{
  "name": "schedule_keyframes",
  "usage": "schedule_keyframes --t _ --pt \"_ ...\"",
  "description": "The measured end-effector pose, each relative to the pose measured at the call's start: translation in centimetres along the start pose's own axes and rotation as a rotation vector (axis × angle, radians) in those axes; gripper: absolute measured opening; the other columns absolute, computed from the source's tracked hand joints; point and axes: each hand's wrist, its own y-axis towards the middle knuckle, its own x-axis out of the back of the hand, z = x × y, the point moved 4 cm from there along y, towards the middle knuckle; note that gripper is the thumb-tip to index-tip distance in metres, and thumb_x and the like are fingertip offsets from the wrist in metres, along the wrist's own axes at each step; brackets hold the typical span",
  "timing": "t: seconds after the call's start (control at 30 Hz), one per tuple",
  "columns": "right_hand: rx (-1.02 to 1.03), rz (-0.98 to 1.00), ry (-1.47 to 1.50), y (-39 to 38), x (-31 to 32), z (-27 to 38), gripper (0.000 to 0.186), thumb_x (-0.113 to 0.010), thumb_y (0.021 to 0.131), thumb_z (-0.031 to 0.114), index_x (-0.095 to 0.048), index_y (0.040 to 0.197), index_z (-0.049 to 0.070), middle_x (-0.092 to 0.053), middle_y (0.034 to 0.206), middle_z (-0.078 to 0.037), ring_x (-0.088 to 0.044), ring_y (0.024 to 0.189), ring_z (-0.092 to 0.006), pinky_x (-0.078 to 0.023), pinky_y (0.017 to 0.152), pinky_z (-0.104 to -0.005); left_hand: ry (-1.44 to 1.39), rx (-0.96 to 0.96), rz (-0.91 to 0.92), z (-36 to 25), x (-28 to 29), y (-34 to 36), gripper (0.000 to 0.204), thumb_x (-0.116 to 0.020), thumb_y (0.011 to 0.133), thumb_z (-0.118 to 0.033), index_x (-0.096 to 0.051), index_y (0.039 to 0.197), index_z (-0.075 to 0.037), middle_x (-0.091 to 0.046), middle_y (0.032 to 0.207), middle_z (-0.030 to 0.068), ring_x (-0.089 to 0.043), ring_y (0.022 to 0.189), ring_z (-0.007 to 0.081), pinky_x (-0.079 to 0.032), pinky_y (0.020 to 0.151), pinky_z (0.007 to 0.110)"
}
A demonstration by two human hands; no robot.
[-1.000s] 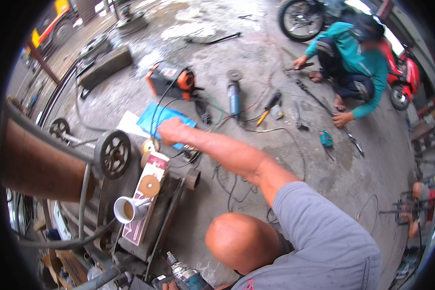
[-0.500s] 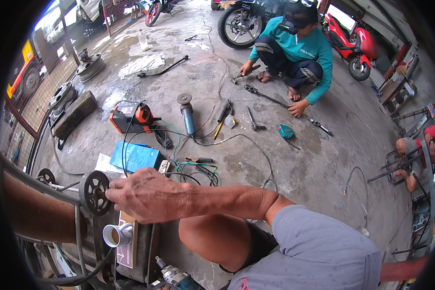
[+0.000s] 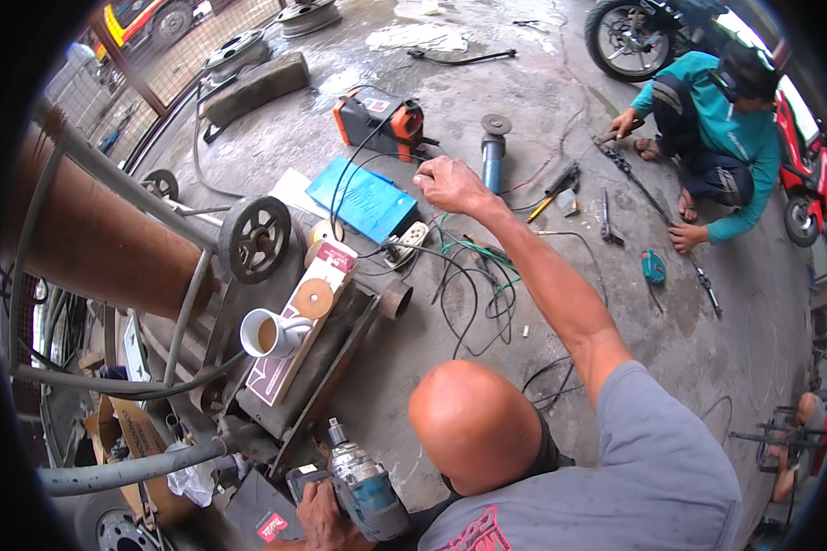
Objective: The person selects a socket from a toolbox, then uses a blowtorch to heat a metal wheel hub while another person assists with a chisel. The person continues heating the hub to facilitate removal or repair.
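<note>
Power tool (image 3: pixel 368 491) in hand: the left grip (image 3: pixel 324 516) is wrapped around it at the lower edge of the view, beside the person's bent knee (image 3: pixel 473 422), its metal tip pointing up and away. The right grip (image 3: pixel 452 186) is stretched out over the concrete floor (image 3: pixel 542 275), fingers curled; I cannot tell whether they hold anything. It appears between a flat blue box (image 3: pixel 363 197) and a blue grinder (image 3: pixel 492 165), with an orange and black machine (image 3: pixel 381 124) just beyond. Up from the power tool, a long box (image 3: pixel 340 259) lies on a metal stand, with a brown disc (image 3: pixel 313 298) on it and a white mug (image 3: pixel 268 333) of brown drink next to the disc. Across the floor, a crouching co-worker (image 3: pixel 740 170) in teal sleeves has one hand on a long metal rod (image 3: pixel 641 188).
</note>
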Motion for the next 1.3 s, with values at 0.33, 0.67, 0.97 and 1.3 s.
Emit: schedule_keyframes --t 0.33,0.67,0.97,1.3 --pt "-0.227 0.361 -0.215 12.1 -18.1 -11.1 0.036 -0.065 0.093 0.026 -0.076 0.113 -0.002 -0.072 0.118 -0.030 -0.071 0.115 -0.0400 -0.058 0.094 -0.0465 0.101 0.110 -0.097 -3.3 3.1 0.9 0.039 -0.081 0.069 -0.019 -0.070 0.104 -0.005 -0.067 0.094 0.0105 -0.064 0.089 0.0356 -0.052 0.074 0.043" --pt "-0.554 0.304 0.041 15.6 -20.7 -12.4 0.044 -0.065 0.093 0.013 -0.069 0.135 0.004 -0.059 0.149 -0.021 -0.057 0.139 -0.0365 -0.049 0.112 -0.0472 0.206 0.349 -0.239 -1.3 7.7 -0.1 0.035 -0.078 0.074 -0.018 -0.071 0.106 -0.006 -0.069 0.099 0.0110 -0.065 0.089 0.0351 -0.052 0.076 0.043" --pt "-0.551 0.358 0.133 18.5 -23.1 -15.3 0.033 -0.071 0.088 0.021 -0.077 0.112 -0.001 -0.075 0.115 -0.022 -0.074 0.108 -0.0326 -0.058 0.088 -0.0457 0.081 0.495 -0.138 -1.0 8.1 2.9 0.034 -0.076 0.076 -0.020 -0.071 0.107 -0.007 -0.069 0.101 0.0120 -0.065 0.091 0.0360 -0.051 0.079 0.044" --pt "-0.402 0.435 -0.012 18.6 -19.7 -14.1 0.057 -0.088 0.080 0.043 -0.077 0.119 0.003 -0.073 0.121 -0.025 -0.071 0.115 -0.0380 -0.057 0.099 -0.0463 -0.111 0.598 0.014 1.5 4.6 5.4 0.032 -0.074 0.079 -0.022 -0.072 0.108 -0.008 -0.070 0.104 0.0130 -0.065 0.093 0.0369 -0.051 0.083 0.046"
